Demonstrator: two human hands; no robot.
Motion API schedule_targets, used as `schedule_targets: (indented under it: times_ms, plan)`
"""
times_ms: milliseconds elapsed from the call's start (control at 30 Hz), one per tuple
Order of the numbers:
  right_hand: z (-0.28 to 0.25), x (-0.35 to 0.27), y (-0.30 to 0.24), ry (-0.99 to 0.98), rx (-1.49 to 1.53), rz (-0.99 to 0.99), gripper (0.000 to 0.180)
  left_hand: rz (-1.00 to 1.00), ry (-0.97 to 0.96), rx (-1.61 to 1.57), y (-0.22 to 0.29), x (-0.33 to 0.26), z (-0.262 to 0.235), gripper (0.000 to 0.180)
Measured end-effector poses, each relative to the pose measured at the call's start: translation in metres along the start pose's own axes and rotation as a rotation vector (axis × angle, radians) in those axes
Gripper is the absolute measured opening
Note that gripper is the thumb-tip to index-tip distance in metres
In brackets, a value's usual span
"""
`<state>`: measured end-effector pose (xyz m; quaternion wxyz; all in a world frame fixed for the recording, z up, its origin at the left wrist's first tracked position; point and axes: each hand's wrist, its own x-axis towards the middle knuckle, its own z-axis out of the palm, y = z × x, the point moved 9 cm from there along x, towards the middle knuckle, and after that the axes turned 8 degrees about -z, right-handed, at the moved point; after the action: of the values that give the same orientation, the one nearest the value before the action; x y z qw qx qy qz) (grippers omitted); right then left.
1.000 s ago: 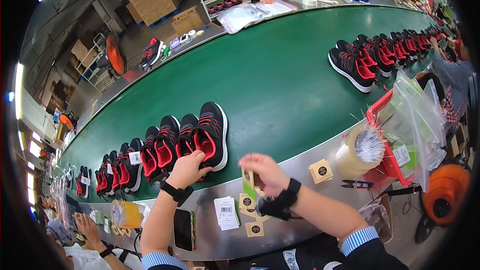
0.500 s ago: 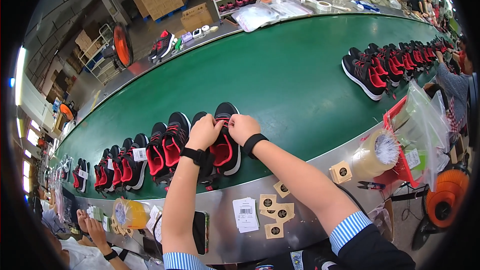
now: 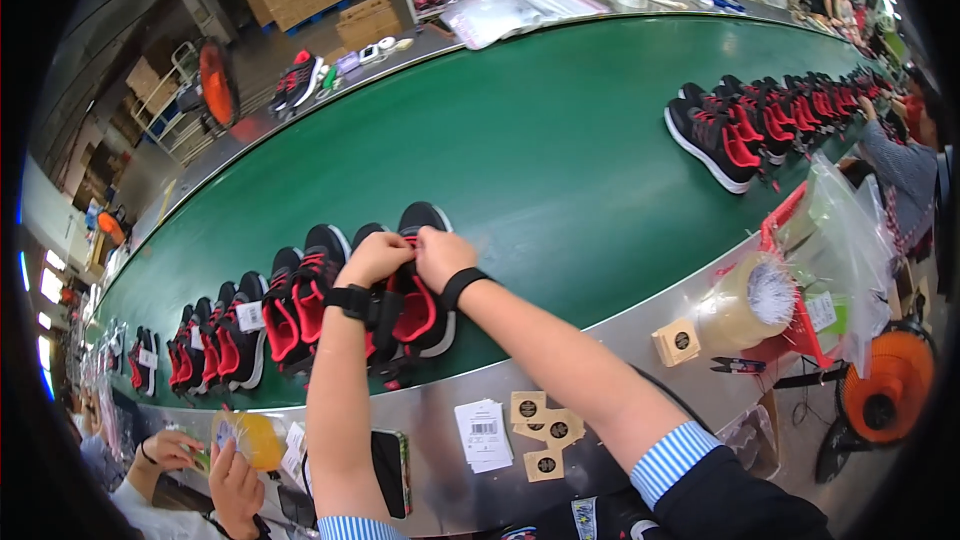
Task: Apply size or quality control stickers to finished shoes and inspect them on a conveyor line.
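My left hand (image 3: 381,258) and my right hand (image 3: 442,254) meet over the lacing of a black sneaker (image 3: 418,318) with a red lining and white sole edge. Both hands are closed, fingers pinched at the red laces; what lies between the fingertips is mostly covered. The sneaker's toe points away from me. Its mate (image 3: 369,230) stands close on the left, largely behind my left hand and wrist. Further left, another pair (image 3: 318,272) of the same sneakers stands on the green belt (image 3: 540,180).
More sneakers with white tags (image 3: 249,317) line the belt at left; another row (image 3: 712,140) stands far right. On the metal ledge lie white labels (image 3: 484,437), brown square stickers (image 3: 545,465), a phone (image 3: 391,470), snips (image 3: 738,365) and a fastener roll (image 3: 745,305). Co-worker's hands (image 3: 235,485) are lower left.
The view has shifted, moving the scene slightly left. My hands stay at the laces, with the fingertips closer together. The co-worker's hands at lower left have moved toward the yellow roll.
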<state>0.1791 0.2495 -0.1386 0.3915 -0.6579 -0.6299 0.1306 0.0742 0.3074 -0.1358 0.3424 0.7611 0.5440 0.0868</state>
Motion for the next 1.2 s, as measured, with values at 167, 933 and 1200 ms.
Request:
schedule_targets:
  times_ms: [167, 933, 1200]
  plan:
    - [-0.003, -0.001, -0.005, 0.027, 0.062, -0.061, 0.014, 0.014, 0.108, -0.247, -0.006, -0.004, -0.009, 0.012]
    - [0.044, 0.002, 0.009, -0.175, 1.176, 0.201, 0.007, 0.254, 0.31, -0.194, 0.036, -0.075, -0.025, 0.015]
    - [0.056, -0.008, -0.004, -0.351, 1.079, 0.192, 0.008, 0.333, 0.348, -0.037, 0.031, -0.082, -0.024, 0.031]
